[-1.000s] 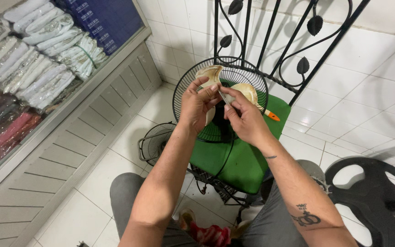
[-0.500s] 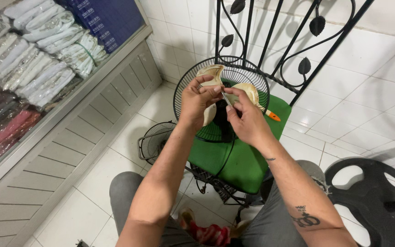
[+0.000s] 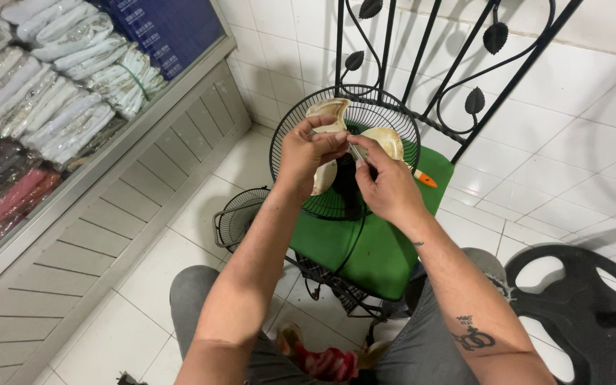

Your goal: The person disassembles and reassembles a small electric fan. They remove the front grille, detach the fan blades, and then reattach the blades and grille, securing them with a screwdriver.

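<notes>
A person seated over a green chair seat (image 3: 351, 249) works at the hub of a dismantled electric fan, both bare hands meeting in front of the black wire fan guard (image 3: 290, 153). The left hand (image 3: 306, 153) has its thumb and fingertips pinched together at the centre of the cream fan blades (image 3: 386, 139), right where they join the hub. The right hand (image 3: 386, 187) is closed around a slim metal tool (image 3: 356, 152), apparently a small screwdriver or pin, whose tip points into the spot the left fingers grip. The fan itself stands on the chair seat, leaning against the black wrought-iron chair back (image 3: 422, 64).

The blades look like thin moulded plastic: light, somewhat springy, liable to crack if bent at the tips, so the hub seems the sounder place to hold. The wire guard appears stiff yet light, best gripped at its rim. The tool is narrow and smooth and could slip out of a loose pinch.

An orange-tipped tool (image 3: 424, 180) lies on the seat just beside the right hand. A second wire guard (image 3: 240, 217) rests on the white tiled floor (image 3: 557, 150) below, and a black round fan base (image 3: 586, 314) sits by the person's right knee. Folded, bagged clothing (image 3: 58, 93) fills a glass counter to the left.
</notes>
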